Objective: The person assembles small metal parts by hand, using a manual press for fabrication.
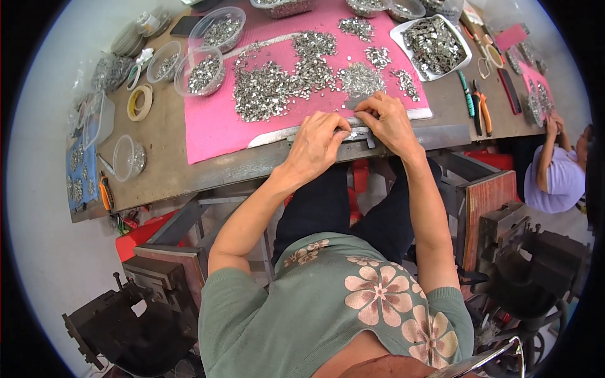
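At the front edge of the bench, my left hand [317, 142] is closed, thumb and fingertips pressed together over a metal bar [444, 136]. My right hand [386, 123] pinches just to its right, a short gap away. Whatever each pinch holds is too small or too hidden to make out. Between the fingertips, a small shiny metal piece [357, 133] shows at the bar. Beyond the hands, a pile of thin silvery slivers [361, 80] and a larger heap of small metal pieces [261, 91] lie on a pink cloth [211, 129].
A white tray [467, 63] of metal parts stands at back right, with orange-handled pliers [482, 110] nearby. Clear plastic tubs [183, 80] and a tape roll [140, 103] sit at left. Dark machines [135, 327] flank me below; another person [558, 167] works at far right.
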